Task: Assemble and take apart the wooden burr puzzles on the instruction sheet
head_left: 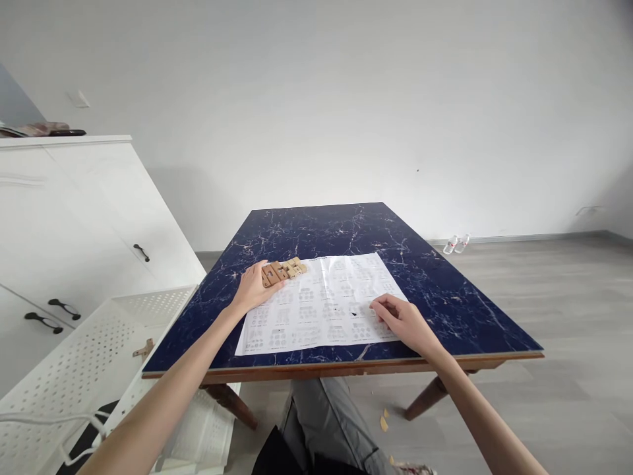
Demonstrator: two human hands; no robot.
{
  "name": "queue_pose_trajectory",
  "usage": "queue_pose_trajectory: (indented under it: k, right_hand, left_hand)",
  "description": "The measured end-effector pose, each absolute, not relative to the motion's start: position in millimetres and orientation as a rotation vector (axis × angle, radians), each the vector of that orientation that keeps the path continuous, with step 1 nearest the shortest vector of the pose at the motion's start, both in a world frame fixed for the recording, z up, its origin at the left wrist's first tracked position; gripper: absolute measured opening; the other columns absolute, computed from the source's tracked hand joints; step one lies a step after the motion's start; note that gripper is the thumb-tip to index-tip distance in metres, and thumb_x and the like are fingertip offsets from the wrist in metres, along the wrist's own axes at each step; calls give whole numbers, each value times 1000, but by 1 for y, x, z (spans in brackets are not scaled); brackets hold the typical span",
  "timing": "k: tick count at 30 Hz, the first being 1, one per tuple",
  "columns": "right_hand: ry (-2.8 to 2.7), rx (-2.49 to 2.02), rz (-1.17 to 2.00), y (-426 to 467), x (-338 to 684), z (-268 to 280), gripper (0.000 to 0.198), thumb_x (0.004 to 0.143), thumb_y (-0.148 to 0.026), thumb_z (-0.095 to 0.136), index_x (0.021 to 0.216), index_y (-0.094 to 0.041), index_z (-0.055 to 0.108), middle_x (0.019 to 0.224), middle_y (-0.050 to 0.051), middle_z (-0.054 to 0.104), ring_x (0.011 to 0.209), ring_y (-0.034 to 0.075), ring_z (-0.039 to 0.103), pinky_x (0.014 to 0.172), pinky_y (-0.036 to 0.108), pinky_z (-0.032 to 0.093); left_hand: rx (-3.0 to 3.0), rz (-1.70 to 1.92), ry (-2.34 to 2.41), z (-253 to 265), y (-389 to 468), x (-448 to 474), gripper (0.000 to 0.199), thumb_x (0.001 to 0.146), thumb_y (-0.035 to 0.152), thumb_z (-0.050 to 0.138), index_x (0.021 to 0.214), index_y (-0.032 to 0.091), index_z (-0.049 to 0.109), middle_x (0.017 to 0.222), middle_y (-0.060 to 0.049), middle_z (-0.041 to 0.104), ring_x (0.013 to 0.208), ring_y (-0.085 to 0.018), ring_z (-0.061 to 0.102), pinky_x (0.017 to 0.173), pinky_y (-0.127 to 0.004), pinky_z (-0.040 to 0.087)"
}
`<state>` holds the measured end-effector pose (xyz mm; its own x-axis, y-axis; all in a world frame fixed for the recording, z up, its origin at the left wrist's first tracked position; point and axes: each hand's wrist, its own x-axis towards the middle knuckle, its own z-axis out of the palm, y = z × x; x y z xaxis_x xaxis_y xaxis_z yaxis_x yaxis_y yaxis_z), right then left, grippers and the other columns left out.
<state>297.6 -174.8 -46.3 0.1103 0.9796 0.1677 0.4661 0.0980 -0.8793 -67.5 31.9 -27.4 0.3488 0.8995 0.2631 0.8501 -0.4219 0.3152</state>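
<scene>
A row of notched wooden puzzle pieces (pixel 279 271), brown at the left and paler at the right, lies at the upper left of a printed white sheet (pixel 316 333). My left hand (pixel 254 288) is closed around the row's left end, thumb along the near side and fingers at the far side. Near the sheet's right edge rests my right hand (pixel 403 322), its fingers curled in toward the thumb. Whether anything is inside those fingers is hidden. Creases run across the sheet, and a small dark spot (pixel 353 314) shows just left of my right hand.
The sheet lies on a dark blue marbled table (pixel 321 231) with a wooden edge. To the left are a white cabinet (pixel 89 218) and a perforated white rack (pixel 89 349) holding a small wooden cross-shaped piece (pixel 143 349). Two clear bottles (pixel 455 244) stand on the floor by the wall.
</scene>
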Motion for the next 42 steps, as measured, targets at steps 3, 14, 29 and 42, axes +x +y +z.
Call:
queue_pose_trajectory:
  k: [3, 14, 29, 42]
  right_hand:
    - [-1478, -1511, 729, -175, 296, -45, 52, 96, -72, 54, 88, -22, 67, 71, 2, 65, 65, 20, 57, 63, 32, 43]
    - [-1456, -1524, 732, -175, 295, -43, 55, 94, -76, 54, 88, -23, 67, 70, 2, 65, 61, 19, 57, 61, 32, 45]
    - [-1459, -1513, 738, -174, 297, -44, 55, 95, -75, 56, 88, -22, 68, 70, 2, 65, 61, 19, 57, 61, 32, 46]
    - [-1439, -1510, 748, -175, 297, -45, 51, 96, -71, 58, 89, -21, 67, 71, 2, 64, 62, 18, 57, 62, 31, 45]
  left_hand:
    - [2481, 614, 1584, -28, 37, -65, 97, 84, 77, 65, 154, 14, 43, 159, -25, 51, 149, -47, 44, 122, -61, 33]
    - [2447, 622, 1489, -27, 41, -62, 82, 86, 74, 66, 147, 20, 54, 152, -20, 59, 142, -42, 52, 114, -56, 45]
    - [2416, 690, 1502, -15, 8, -69, 89, 77, 78, 75, 145, 21, 61, 139, -18, 71, 134, -46, 60, 106, -55, 53]
    - [2498, 604, 1022, -15, -70, 9, 87, 83, 77, 74, 151, 26, 56, 146, -19, 63, 136, -41, 59, 107, -58, 55]
